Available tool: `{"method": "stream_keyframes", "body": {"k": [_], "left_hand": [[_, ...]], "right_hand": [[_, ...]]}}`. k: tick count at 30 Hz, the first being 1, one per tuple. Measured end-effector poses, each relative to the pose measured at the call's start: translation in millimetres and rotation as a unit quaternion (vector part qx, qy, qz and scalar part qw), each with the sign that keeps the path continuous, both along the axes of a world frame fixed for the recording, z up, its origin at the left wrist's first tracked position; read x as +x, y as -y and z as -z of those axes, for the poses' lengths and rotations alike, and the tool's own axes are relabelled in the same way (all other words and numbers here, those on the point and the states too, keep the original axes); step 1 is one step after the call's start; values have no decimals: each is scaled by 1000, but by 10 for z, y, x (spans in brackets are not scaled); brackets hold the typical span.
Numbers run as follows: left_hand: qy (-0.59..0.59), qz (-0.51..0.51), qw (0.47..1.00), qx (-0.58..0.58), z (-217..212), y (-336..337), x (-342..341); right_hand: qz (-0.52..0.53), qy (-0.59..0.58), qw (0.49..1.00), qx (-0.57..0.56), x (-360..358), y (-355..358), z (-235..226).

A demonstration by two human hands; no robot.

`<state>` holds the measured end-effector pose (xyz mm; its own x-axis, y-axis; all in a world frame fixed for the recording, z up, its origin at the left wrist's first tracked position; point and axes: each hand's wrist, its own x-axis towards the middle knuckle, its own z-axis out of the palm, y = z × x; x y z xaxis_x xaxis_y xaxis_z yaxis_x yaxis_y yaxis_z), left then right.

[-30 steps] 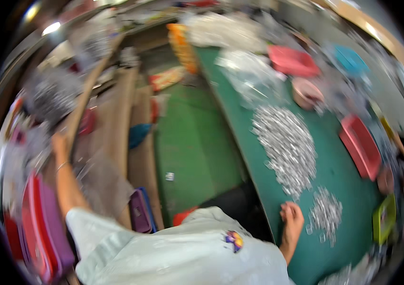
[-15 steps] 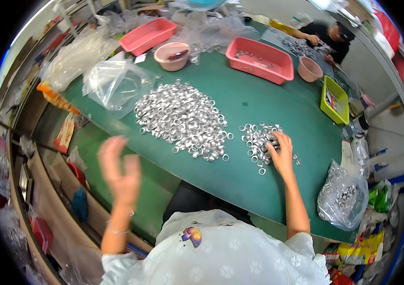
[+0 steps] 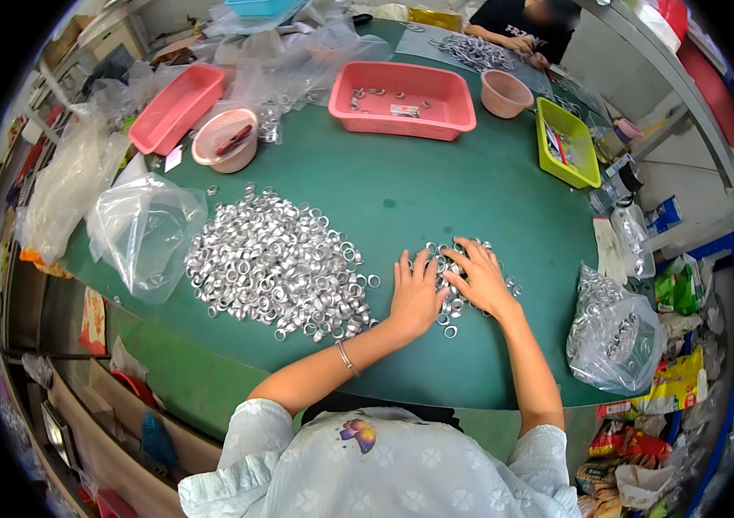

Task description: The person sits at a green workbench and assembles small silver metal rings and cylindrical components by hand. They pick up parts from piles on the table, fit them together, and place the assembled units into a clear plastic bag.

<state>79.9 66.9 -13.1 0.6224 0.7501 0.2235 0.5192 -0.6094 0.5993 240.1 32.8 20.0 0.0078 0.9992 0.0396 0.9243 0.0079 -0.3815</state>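
Note:
Both hands are at a small pile of silver metal rings (image 3: 455, 307) on the green table. My left hand (image 3: 417, 295) rests against the pile's left side, its fingers apart and pointing away from me. Over the pile's right part lies my right hand (image 3: 481, 280), fingers spread among the rings. Neither hand grips a ring that I can see, and the fingers cover part of the pile. To the left spreads a much larger heap of similar silver rings (image 3: 272, 263), close to my left wrist.
A pink tray (image 3: 401, 123) with a few rings stands beyond the piles, beside a pink bowl (image 3: 505, 93) and a green basket (image 3: 567, 160). A clear bag of metal parts (image 3: 613, 341) sits at right. Another person (image 3: 526, 30) works at the far side.
My left hand has come from beyond the table's near edge to the small pile. My right hand stays there, its fingers now flatter. The view has turned to the right.

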Motion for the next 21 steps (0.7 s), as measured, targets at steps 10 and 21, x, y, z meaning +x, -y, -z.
{"method": "stream_keyframes", "body": {"k": [10, 21], "left_hand": [[64, 70, 995, -2, -37, 429, 223], [153, 96, 980, -88, -197, 514, -58]], "right_hand": [[52, -44, 997, 42, 209, 612, -48], [149, 55, 983, 88, 127, 924, -103]]}}
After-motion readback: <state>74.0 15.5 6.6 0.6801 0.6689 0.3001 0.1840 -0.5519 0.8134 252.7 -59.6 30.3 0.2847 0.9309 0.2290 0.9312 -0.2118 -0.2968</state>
